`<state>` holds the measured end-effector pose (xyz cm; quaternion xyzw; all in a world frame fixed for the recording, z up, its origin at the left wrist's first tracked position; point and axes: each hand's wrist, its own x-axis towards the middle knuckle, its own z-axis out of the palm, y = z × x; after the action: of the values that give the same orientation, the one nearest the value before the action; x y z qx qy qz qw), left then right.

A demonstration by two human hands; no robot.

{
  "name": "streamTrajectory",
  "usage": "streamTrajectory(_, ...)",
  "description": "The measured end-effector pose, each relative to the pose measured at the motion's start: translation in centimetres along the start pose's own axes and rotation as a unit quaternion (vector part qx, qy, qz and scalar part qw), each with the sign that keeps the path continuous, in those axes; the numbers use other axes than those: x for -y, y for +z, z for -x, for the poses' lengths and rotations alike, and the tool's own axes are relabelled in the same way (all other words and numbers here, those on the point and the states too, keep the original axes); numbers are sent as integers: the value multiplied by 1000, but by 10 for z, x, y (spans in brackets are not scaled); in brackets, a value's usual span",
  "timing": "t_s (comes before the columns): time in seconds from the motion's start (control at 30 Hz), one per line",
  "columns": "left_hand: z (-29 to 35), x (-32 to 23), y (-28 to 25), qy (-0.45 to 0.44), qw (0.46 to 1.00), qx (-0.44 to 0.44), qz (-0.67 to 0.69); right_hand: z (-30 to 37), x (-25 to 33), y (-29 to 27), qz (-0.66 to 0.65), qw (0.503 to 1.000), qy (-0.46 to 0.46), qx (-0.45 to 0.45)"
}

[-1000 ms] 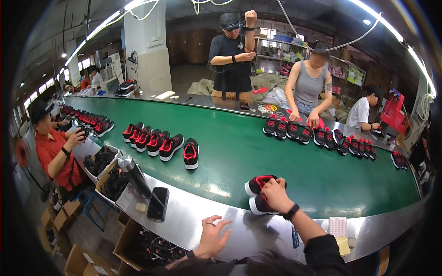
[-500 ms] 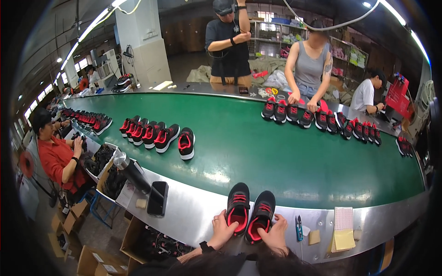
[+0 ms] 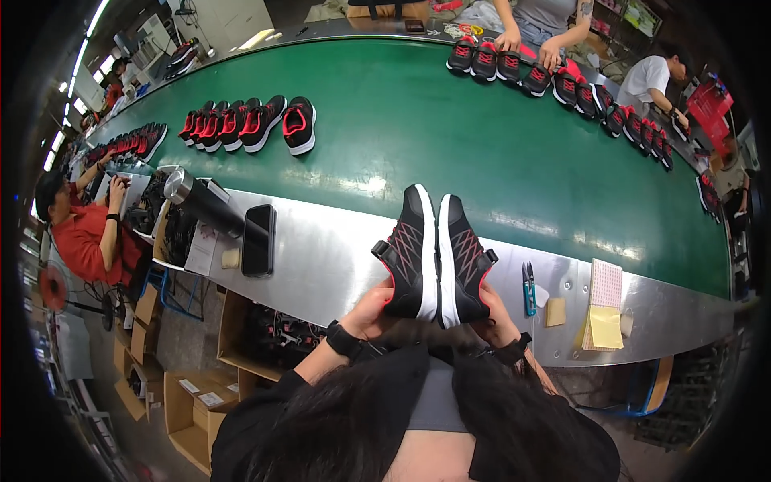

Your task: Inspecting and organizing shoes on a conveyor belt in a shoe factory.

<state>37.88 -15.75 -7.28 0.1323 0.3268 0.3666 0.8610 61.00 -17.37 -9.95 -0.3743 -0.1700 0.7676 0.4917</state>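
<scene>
A pair of black sneakers with red lining and white soles is held up in front of me, toes pointing away. My left hand (image 3: 371,312) is closed on the heel end of the left sneaker (image 3: 408,257), with its fingers partly hidden inside the opening. On the other side, my right hand (image 3: 499,320) grips the right sneaker (image 3: 467,261) the same way. Both shoes are rolled outward onto their sides. Their white sole edges run side by side in the middle, and the straps face outward.
On the metal ledge (image 3: 321,233) lie a phone (image 3: 259,241), a black bottle (image 3: 205,203), thread snips (image 3: 529,289) and a yellow notepad (image 3: 604,328). More sneakers (image 3: 299,127) stand on the green belt (image 3: 377,104). Across it, a co-worker's hands (image 3: 507,38) touch shoes. Open cartons (image 3: 189,410) sit lower left.
Both sneakers, earlier upright with their openings facing up, have been raised and rolled so their soles meet. My view has tilted downward.
</scene>
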Motion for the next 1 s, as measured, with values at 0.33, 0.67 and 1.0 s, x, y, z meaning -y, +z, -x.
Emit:
streamTrajectory(0.33, 27, -30, 8, 214, 952, -65, -210, 12, 49, 20, 167, 962, -216, 21)
streamTrajectory(0.67, 41, -11, 8, 386, 534, -204, -724, 44, 36, 15, 744, 514, -396, -159)
streamTrajectory(1.0, 39, -9, 26, 322, 642, -231, -656, 44, 48, 12, 642, 673, -354, -97)
